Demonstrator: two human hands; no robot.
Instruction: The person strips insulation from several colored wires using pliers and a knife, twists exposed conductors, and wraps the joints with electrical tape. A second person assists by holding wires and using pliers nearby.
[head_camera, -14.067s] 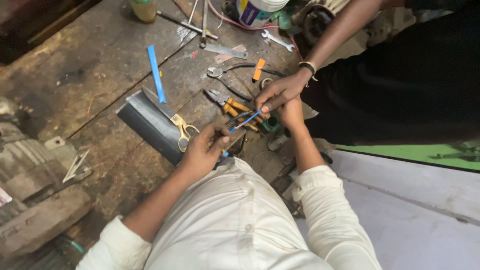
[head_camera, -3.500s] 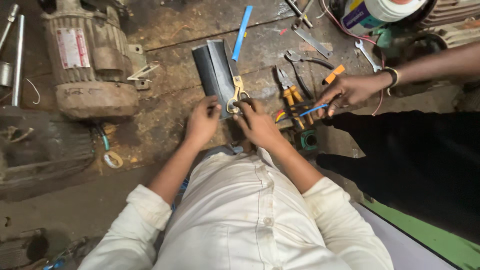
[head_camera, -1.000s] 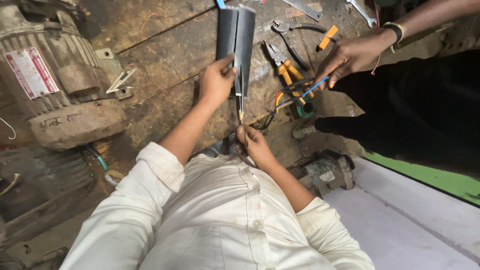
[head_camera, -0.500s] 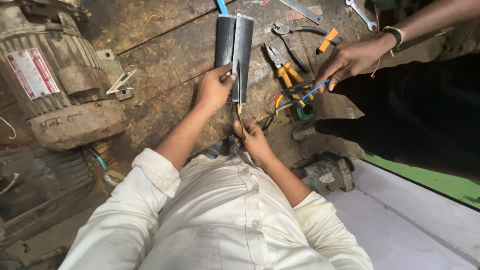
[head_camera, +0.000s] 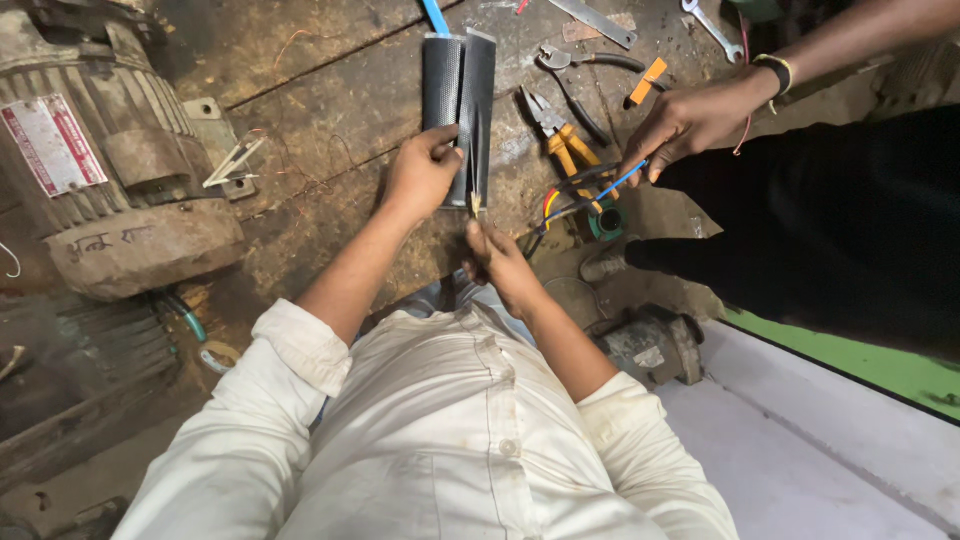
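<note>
We've got the right hand (head_camera: 497, 258) nearest us, pinched shut on scissors (head_camera: 475, 196) w/ a yellowish handle, blades running up into the dark sheet (head_camera: 458, 115). Left hand (head_camera: 420, 178) clamps the sheet's near edge, just left of the scissors. Sheet looks thin, light, bendy and probably floppy, so best held close beside the cut. Beyond, right of the sheet, a co-worker's hand (head_camera: 690, 125) pinches a blue wire (head_camera: 622, 180).

Grimy floor (head_camera: 330, 80) under pliers (head_camera: 552, 130), motor (head_camera: 110, 160)

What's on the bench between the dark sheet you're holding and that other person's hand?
Head view: yellow-handled pliers lie between the dark sheet and the co-worker's hand.
</note>
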